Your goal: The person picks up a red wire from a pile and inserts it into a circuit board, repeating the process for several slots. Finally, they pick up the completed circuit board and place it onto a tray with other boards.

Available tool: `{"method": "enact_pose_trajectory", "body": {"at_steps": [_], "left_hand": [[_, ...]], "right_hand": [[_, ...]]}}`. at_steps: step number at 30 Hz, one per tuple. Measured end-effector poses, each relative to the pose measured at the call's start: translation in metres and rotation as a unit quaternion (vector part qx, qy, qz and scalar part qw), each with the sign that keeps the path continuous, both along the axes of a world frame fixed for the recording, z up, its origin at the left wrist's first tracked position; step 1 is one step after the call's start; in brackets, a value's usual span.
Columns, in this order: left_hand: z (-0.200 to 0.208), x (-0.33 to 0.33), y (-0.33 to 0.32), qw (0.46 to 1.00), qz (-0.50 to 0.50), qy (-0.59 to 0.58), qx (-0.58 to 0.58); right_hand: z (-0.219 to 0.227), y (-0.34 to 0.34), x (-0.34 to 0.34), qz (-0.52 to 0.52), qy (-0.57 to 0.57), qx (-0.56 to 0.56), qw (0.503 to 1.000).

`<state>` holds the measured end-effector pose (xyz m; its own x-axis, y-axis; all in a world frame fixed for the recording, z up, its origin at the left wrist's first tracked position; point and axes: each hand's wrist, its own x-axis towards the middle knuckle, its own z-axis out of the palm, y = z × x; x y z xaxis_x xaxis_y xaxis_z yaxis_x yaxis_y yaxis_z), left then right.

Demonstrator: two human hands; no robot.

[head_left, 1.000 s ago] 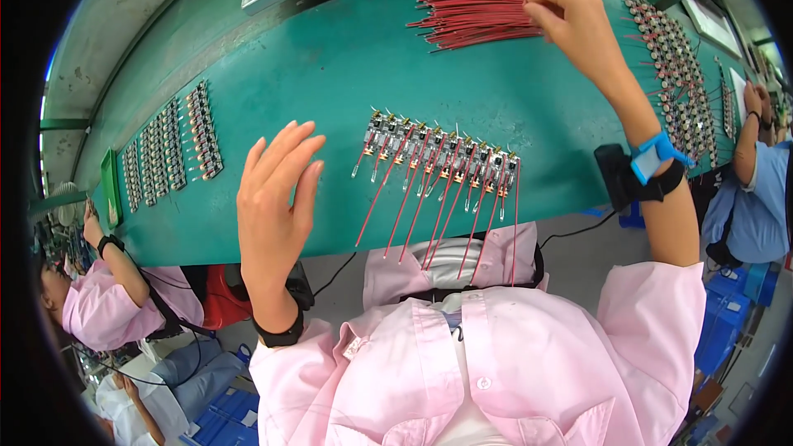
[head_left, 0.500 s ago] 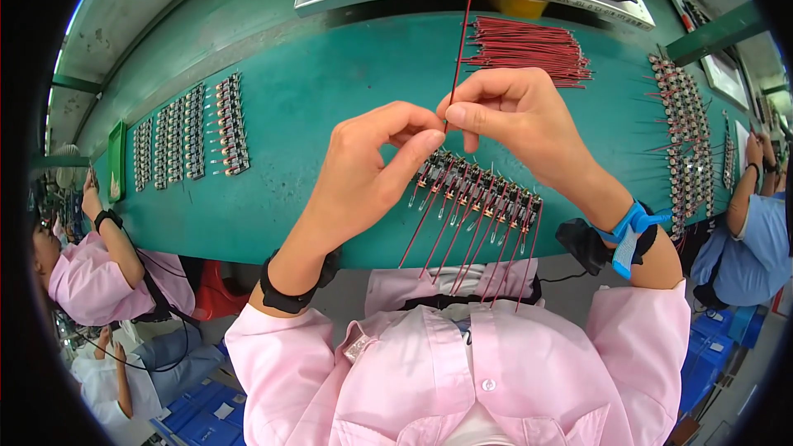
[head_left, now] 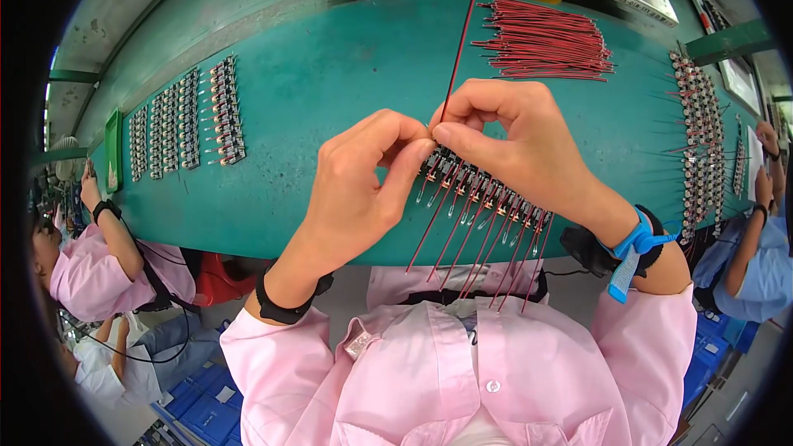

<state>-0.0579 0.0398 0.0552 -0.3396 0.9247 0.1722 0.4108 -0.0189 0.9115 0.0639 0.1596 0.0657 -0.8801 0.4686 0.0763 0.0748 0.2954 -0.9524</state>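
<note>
The red wire (head_left: 461, 49) stands up from the two pairs of fingertips, rising between 12 and 1 o'clock. The right hand (head_left: 514, 136) pinches it near its lower end between thumb and forefinger. The left hand (head_left: 359, 177) brings its thumb and forefinger close to that same end, but I cannot tell whether they grip the wire or the board beneath.

From there the row of circuit boards (head_left: 489, 191) runs off toward 4 o'clock on the green desk (head_left: 330, 49), with more red wires trailing from it toward 7 o'clock. Between 1 and 2 o'clock from the hands lies the bundle of red wires (head_left: 549, 41).

The wire should be very light, springy enough to hold its line yet easily bent, and its thin coating may roll between the fingers. A pinch close to the tip ought to steer it best; higher up, it would likely sway. The boards look fragile, so they are better steadied by their edges, clear of the small clear parts.
</note>
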Motion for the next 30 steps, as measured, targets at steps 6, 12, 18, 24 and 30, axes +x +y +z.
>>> {"method": "enact_pose_trajectory", "body": {"at_steps": [6, 12, 18, 24, 30], "left_hand": [[-0.002, 0.003, -0.01, 0.999, -0.001, 0.051, 0.006], [-0.01, 0.001, -0.031, 0.995, -0.015, 0.101, -0.009], [-0.044, 0.011, -0.049, 0.972, -0.001, 0.234, -0.029], [-0.06, 0.018, -0.051, 0.975, -0.021, 0.216, -0.04], [-0.061, 0.016, -0.053, 0.966, -0.068, 0.242, -0.053]], "right_hand": [[-0.002, -0.008, 0.0, 0.012, -0.037, -0.012, 0.999], [-0.008, -0.006, 0.004, 0.02, -0.059, 0.01, 0.998], [-0.032, 0.016, 0.004, -0.049, -0.151, 0.043, 0.986], [-0.048, 0.006, 0.007, -0.097, -0.132, 0.051, 0.985], [-0.052, -0.006, 0.006, -0.134, -0.105, 0.091, 0.981]]}}
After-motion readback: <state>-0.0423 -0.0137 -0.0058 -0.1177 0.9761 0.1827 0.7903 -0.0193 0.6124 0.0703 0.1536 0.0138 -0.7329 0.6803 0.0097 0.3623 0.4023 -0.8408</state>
